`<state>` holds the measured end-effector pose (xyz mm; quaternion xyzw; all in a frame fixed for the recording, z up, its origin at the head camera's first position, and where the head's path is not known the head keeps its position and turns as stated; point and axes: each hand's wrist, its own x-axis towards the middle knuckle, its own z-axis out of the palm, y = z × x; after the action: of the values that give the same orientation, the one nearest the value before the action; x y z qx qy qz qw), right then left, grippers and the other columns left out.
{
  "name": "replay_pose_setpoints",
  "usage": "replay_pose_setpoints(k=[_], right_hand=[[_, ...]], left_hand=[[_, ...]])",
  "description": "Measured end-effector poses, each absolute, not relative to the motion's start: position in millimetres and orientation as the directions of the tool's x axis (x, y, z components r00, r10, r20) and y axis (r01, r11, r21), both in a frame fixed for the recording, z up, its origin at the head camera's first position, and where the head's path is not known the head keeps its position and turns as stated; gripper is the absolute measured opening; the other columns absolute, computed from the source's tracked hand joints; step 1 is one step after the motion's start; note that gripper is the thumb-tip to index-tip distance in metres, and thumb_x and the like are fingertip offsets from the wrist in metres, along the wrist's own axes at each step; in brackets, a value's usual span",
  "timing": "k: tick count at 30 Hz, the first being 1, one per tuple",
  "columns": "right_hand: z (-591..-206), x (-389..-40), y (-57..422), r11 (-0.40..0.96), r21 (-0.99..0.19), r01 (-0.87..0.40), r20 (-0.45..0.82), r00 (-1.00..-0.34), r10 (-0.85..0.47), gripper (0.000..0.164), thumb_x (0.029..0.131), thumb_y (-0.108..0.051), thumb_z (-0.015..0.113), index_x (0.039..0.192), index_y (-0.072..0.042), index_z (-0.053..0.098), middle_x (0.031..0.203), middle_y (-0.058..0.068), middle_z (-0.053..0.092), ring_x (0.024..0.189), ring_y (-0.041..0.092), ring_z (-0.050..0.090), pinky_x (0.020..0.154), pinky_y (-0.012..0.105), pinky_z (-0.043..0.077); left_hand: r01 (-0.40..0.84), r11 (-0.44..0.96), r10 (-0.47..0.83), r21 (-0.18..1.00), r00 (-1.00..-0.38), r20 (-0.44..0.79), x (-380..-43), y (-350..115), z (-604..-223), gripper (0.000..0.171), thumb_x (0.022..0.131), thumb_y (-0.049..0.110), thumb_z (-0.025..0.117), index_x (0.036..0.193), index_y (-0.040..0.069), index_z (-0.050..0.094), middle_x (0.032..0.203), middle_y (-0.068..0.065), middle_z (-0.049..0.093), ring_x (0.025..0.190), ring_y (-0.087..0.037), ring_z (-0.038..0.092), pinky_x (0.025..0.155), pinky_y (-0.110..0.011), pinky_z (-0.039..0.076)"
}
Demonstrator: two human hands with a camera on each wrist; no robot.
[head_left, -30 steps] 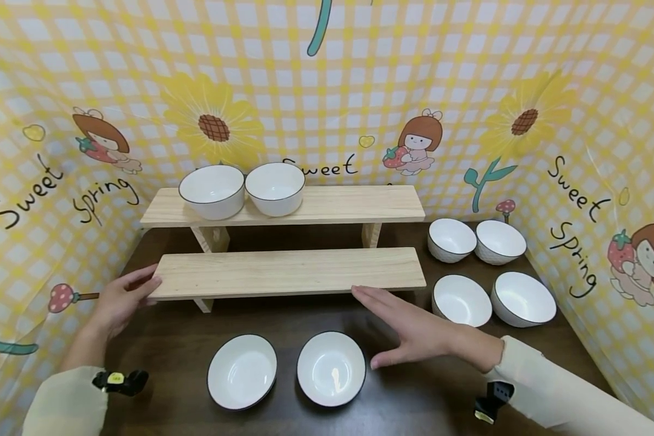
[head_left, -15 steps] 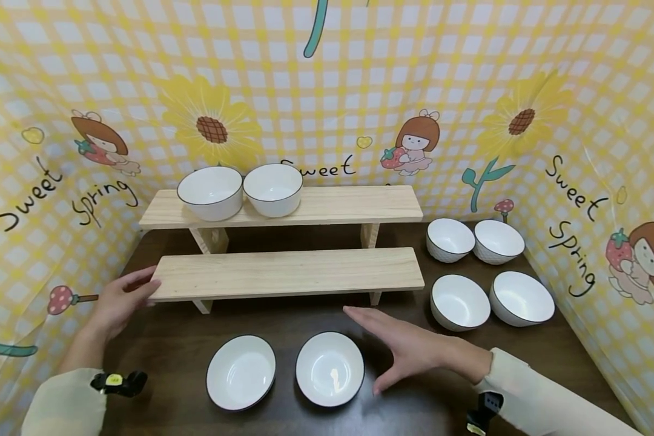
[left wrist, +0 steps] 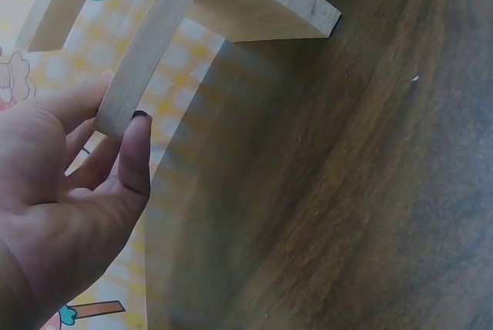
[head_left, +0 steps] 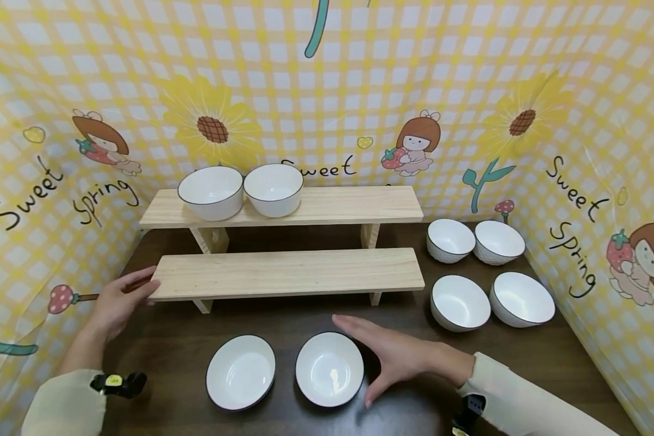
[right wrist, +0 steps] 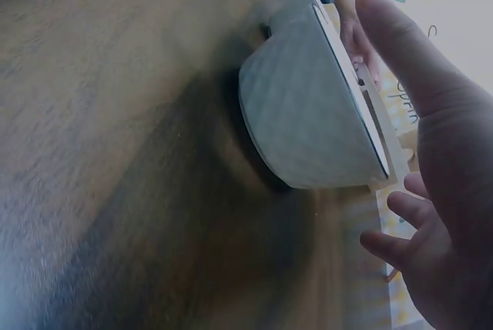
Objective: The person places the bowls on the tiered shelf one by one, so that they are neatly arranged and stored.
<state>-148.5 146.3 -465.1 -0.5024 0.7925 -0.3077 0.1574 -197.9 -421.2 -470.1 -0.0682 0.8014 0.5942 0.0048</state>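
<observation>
With thumb and fingers, my left hand [head_left: 118,301] pinches the left end of the lower board of a two-tier wooden shelf [head_left: 289,274]. The left wrist view shows the thumb against one face of the board [left wrist: 154,45] and fingers behind it. My right hand [head_left: 398,357] is spread beside a white bowl [head_left: 329,369] with a dark rim, thumb apart from the fingers and nothing held. Up close, that bowl [right wrist: 308,106] has a diamond-textured outside. A second white bowl [head_left: 241,372] sits left of it on the dark table. Two more bowls [head_left: 211,192] stand on the upper board.
Several white bowls [head_left: 460,303] are grouped on the table at the right, beyond my right forearm. A yellow checked cloth [head_left: 327,91] with printed flowers and figures lines the back and sides. The lower board juts out above the brown table [head_left: 158,363].
My right hand has moved from the lower board's front edge down and left to the nearer right bowl, its thumb and fingers spreading wider. The left hand keeps its place on the board.
</observation>
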Motion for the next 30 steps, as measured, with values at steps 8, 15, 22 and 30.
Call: replay_pose_setpoints(k=[8,15,22,30], right_hand=[[-472,-147,132,0.284,-0.653,-0.702,0.056,-0.419,-0.906,0.136,0.065,-0.044,0.097,0.164,-0.009,0.01,0.168,0.014,0.016,0.153,0.028,0.021,0.121,0.043,0.029],[-478,-145,120,0.262,-0.642,-0.721,0.078,-0.401,-0.913,0.138,0.062,-0.042,0.099,0.163,-0.005,0.013,0.166,0.019,0.016,0.152,0.03,0.022,0.121,0.044,0.029],[-480,-143,117,0.301,-0.581,-0.756,0.079,-0.42,-0.904,0.139,0.06,-0.049,0.098,0.163,-0.007,0.015,0.166,0.018,0.019,0.151,0.029,0.027,0.116,0.045,0.037],[-481,-139,113,0.369,-0.536,-0.76,0.069,-0.474,-0.878,0.14,0.058,-0.057,0.096,0.163,-0.009,0.018,0.165,0.01,0.023,0.148,0.025,0.033,0.112,0.044,0.042]], left_hand=[[-0.118,0.283,-0.095,0.952,-0.991,-0.094,-197,-421,-469,0.066,0.099,0.027,0.069,0.153,-0.002,0.043,0.105,0.029,0.06,0.086,0.0,0.065,0.07,-0.024,0.058],[-0.15,0.269,-0.102,0.952,-0.987,-0.127,-196,-419,-466,0.07,0.099,0.03,0.069,0.154,-0.001,0.04,0.108,0.026,0.057,0.087,0.0,0.065,0.073,-0.025,0.059],[-0.143,0.205,-0.087,0.968,-0.988,-0.127,-195,-420,-467,0.071,0.099,0.027,0.07,0.155,-0.002,0.038,0.109,0.025,0.06,0.088,0.0,0.065,0.072,-0.023,0.058],[-0.154,0.206,-0.092,0.966,-0.986,-0.137,-196,-421,-470,0.072,0.098,0.029,0.071,0.155,0.0,0.039,0.112,0.022,0.055,0.089,0.0,0.066,0.074,-0.025,0.059]])
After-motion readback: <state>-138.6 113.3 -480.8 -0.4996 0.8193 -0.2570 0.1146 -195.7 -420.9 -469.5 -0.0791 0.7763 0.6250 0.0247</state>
